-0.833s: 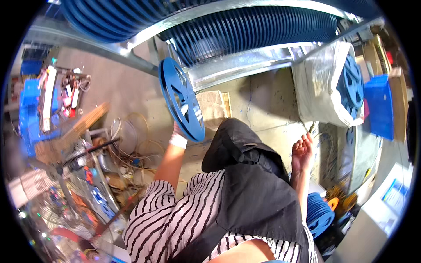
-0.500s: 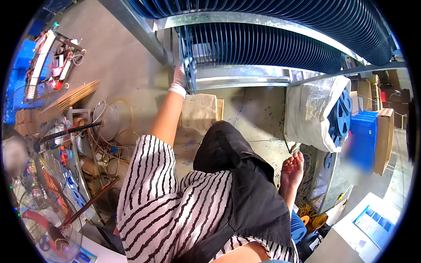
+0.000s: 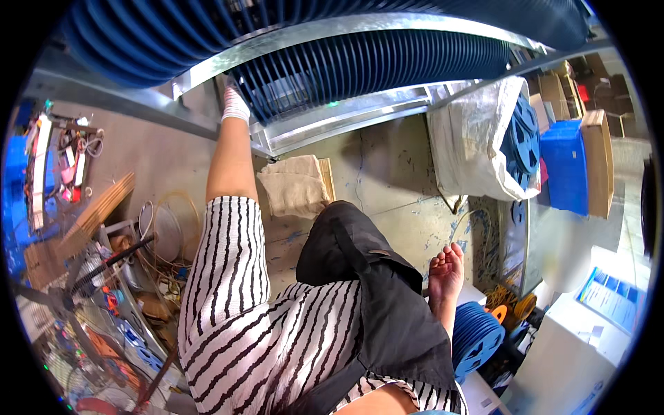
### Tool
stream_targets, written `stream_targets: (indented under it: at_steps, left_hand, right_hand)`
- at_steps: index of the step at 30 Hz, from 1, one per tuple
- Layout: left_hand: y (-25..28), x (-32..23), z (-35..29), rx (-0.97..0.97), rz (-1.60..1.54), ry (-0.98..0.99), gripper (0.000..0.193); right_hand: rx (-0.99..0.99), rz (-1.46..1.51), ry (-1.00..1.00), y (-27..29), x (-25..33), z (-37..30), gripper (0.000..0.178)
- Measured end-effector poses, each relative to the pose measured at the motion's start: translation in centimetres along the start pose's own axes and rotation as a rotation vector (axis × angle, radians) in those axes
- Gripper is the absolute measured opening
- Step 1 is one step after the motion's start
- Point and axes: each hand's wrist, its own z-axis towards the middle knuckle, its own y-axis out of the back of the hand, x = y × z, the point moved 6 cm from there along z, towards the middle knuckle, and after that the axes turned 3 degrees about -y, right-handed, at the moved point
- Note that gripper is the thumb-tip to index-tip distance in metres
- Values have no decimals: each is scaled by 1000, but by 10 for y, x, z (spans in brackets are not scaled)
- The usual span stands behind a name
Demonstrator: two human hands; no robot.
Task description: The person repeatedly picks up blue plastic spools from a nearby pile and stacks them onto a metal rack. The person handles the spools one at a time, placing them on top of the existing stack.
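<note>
My left hand (image 3: 235, 104), in a white glove or wrap, reaches forward to the left end of the lower row of dark-blue ribbed discs (image 3: 366, 66) on a metal rack. The hand is right beside the end discs. Its fingers are mostly hidden by the rack and discs, so their grip does not show. My bare right hand (image 3: 446, 268) hangs at my right side, palm turned up, fingers loosely bent, with nothing in it. An upper row of blue discs (image 3: 159, 41) lies above, nearer the view, on the rack's metal rail (image 3: 277, 41).
A beige cloth-covered block (image 3: 294, 185) sits on the floor before me. At right are a white sack (image 3: 463, 145) of blue reels (image 3: 523, 138), a blue bin (image 3: 564, 166) and a blue cable spool (image 3: 477, 339). A fan (image 3: 69, 304) and cluttered stand are at left.
My view has shifted toward the rack, which now appears larger and further left. The left arm has stayed stretched to the end of the lower row. My right hand still hangs at my side.
</note>
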Motion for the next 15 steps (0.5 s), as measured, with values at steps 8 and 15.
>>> stream_targets:
  at_steps: [8, 15]
  left_hand:
    - [-6, 5, -3, 71, 841, -418, 42]
    - [91, 98, -175, -70, 1566, -447, 35]
  right_hand:
    - [-105, 105, 7, 21, 20, -11, 29]
    - [-179, 226, -22, 127, 9, 12, 14]
